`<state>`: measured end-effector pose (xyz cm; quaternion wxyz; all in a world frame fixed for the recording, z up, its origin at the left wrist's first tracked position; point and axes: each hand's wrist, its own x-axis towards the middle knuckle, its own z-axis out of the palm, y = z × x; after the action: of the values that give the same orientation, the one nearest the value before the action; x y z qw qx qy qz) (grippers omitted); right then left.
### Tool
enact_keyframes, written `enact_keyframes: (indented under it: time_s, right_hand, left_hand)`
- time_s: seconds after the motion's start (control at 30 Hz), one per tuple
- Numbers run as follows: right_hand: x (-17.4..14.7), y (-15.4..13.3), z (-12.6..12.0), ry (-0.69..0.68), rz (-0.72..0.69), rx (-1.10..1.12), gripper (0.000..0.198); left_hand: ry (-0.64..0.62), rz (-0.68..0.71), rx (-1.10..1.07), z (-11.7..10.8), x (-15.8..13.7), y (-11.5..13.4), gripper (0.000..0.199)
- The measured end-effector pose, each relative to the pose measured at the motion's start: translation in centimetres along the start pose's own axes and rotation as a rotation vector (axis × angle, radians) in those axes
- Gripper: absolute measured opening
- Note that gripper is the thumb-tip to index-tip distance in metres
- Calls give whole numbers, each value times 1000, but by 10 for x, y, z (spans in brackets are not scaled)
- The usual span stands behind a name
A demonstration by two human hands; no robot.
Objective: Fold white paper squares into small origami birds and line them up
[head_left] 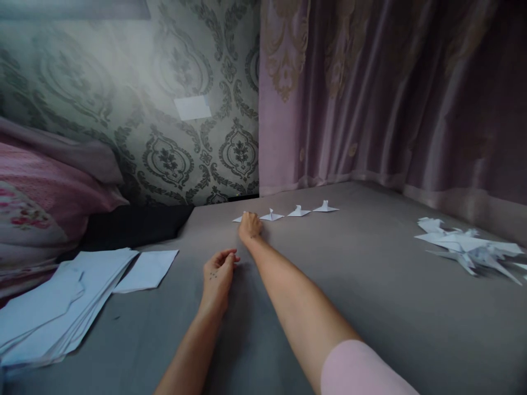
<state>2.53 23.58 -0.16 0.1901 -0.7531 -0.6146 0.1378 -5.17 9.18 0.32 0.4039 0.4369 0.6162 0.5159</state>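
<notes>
My right hand [250, 226] reaches to the left end of a row of small white folded-paper birds, with its fingers closed round one paper bird [237, 219]. Most of that bird is hidden behind the hand; a white wing tip shows at its left. To the right stand a second paper bird [272, 216], a third paper bird [299, 212] and another paper bird [326, 207], wings spread. Nearer to me, my left hand [218, 277] hovers low over the grey surface [329, 258], its fingers curled towards the thumb with nothing visible in them.
A fanned stack of white paper [61, 307] lies at the left, beside a smaller white sheet [146, 270]. Dark cloth [135, 225] and pink floral bedding [45, 203] are behind them. Several folded-paper figures [469, 244] are heaped at the right, near the curtain [349, 109].
</notes>
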Motion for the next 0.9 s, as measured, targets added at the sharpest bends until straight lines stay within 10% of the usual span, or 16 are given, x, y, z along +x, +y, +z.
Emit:
enact_keyframes:
  time_s: [0.4, 0.9]
  right_hand:
    - [-30, 12, -18, 8, -93, 25, 30]
    - [-223, 138, -97, -200, -816, 69, 29]
  left_hand:
    - [9, 9, -34, -1, 2, -2, 36]
    - [-20, 159, 167, -2, 6, -17, 28]
